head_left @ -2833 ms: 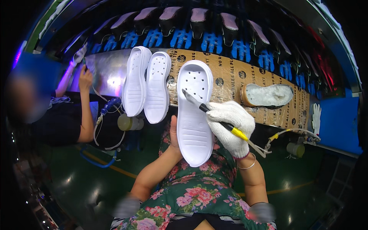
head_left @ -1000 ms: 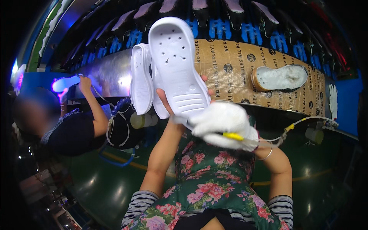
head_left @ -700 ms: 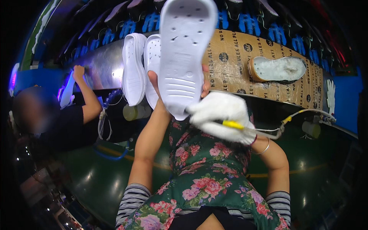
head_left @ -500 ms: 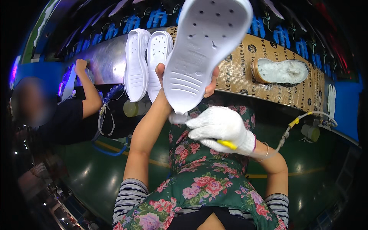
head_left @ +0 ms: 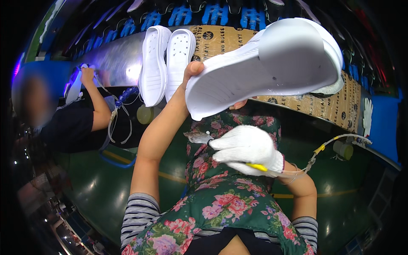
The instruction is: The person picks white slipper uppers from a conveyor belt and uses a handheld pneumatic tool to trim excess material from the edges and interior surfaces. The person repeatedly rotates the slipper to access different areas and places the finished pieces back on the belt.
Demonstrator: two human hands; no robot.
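My left hand (head_left: 193, 74) is bare and closed around a large white shoe sole (head_left: 250, 76), lifted above the bench and tilted, its hollow side showing. The thumb lies on the rim, and fingertips show under the lower edge. My right hand (head_left: 244, 146), in a white knit glove, is closed on a brush (head_left: 197, 137) with a thin tube running back from it. Its bristle end points left and sits a little below the sole, apart from it. Two more white soles, one on the left (head_left: 154, 68) and one beside it (head_left: 179, 59), lie side by side on the bench.
Printed brown cardboard (head_left: 335, 108) covers part of the metal bench (head_left: 112, 63). Behind run blue holders (head_left: 214, 15) with dark shoe parts. A white glove (head_left: 367, 117) lies at the right. A clear hose (head_left: 316, 151) trails near my right wrist. A co-worker's arm (head_left: 100, 106) reaches in at left.
The sole has swung round in my left hand, its far end now pointing right and covering most of the shoe part on the cardboard. The brush has dropped slightly away from the sole.
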